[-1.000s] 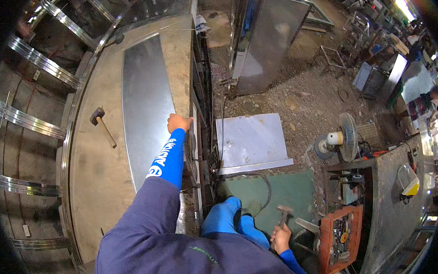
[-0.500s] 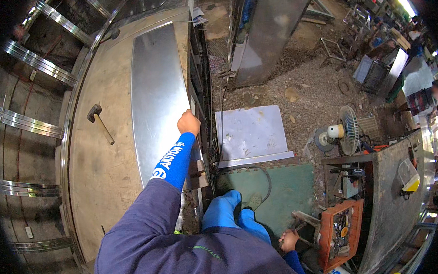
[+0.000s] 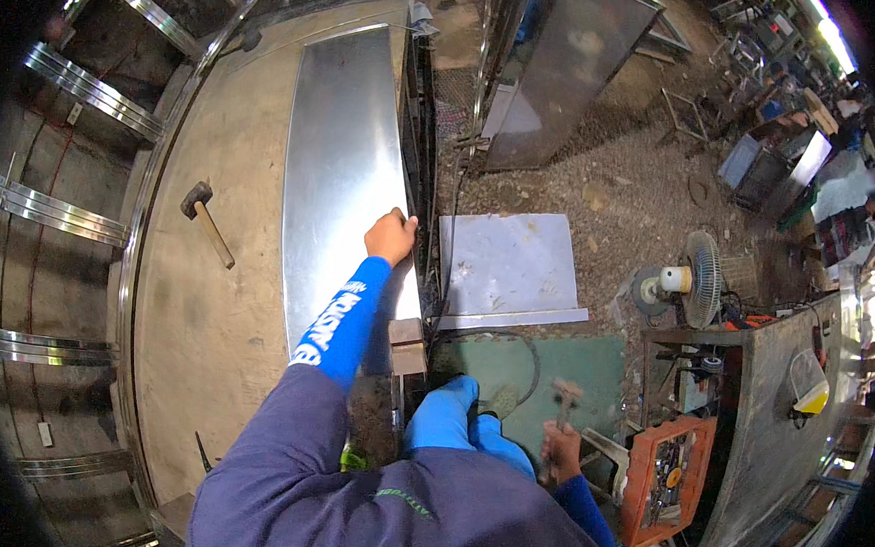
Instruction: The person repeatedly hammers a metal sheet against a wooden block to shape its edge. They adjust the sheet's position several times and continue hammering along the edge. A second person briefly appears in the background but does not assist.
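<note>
A long shiny metal sheet point(image 3: 339, 157) lies lengthwise on the wooden workbench point(image 3: 203, 339), along its right side. My left hand point(image 3: 391, 237) is closed on the sheet's right edge, with the fingertips partly hidden. Low at the right, my right hand point(image 3: 560, 451) grips a hammer point(image 3: 567, 391) by its handle, head up, well apart from the sheet. A wooden block point(image 3: 408, 348) sits at the bench edge below my left hand. Left of the sheet, a mallet point(image 3: 207, 223) with a dark head and wooden handle rests on the bench.
An orange tool crate point(image 3: 635, 486) stands near my right hand, beside a metal-topped table point(image 3: 791, 395). A fan point(image 3: 696, 279) stands behind it. A pale sheet point(image 3: 508, 268) and a green mat point(image 3: 571, 382) lie on the floor. Metal frames line the left.
My right hand has lifted the hammer up and inward from beside the crate. The whole view has shifted slightly. My left hand stays on the sheet's edge.
</note>
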`<state>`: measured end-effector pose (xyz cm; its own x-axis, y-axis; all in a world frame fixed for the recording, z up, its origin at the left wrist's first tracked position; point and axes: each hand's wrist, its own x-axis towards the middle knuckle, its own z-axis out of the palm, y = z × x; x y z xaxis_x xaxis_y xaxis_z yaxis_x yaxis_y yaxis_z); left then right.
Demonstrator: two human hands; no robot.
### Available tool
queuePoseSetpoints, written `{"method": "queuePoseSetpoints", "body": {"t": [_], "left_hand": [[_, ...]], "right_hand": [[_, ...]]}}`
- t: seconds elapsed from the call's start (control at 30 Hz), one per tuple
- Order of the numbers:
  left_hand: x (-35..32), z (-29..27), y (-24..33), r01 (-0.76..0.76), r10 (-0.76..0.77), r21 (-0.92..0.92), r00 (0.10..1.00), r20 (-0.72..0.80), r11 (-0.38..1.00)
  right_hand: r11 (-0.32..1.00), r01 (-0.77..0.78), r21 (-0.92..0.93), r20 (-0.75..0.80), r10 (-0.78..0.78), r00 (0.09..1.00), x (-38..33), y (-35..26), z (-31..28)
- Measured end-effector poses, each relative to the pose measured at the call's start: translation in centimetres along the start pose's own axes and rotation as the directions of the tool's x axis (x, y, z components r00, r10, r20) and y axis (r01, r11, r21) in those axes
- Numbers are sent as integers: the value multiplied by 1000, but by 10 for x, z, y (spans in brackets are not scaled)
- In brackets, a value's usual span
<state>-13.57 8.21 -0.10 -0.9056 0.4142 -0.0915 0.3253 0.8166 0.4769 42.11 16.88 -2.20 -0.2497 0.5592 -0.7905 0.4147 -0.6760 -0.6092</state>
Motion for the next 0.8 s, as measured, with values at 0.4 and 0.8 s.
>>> {"method": "queuePoseSetpoints", "body": {"t": [0.4,0.8], "left_hand": [[-128,-40,-154,-159,175,246,984,-41,956],[-71,-55,-169,-277,284,243,959,7,930]], "right_hand": [[864,437,-249,443,-299,845,75,-52,249],[978,210,14,412,-197,890,31,-67,296]]}}
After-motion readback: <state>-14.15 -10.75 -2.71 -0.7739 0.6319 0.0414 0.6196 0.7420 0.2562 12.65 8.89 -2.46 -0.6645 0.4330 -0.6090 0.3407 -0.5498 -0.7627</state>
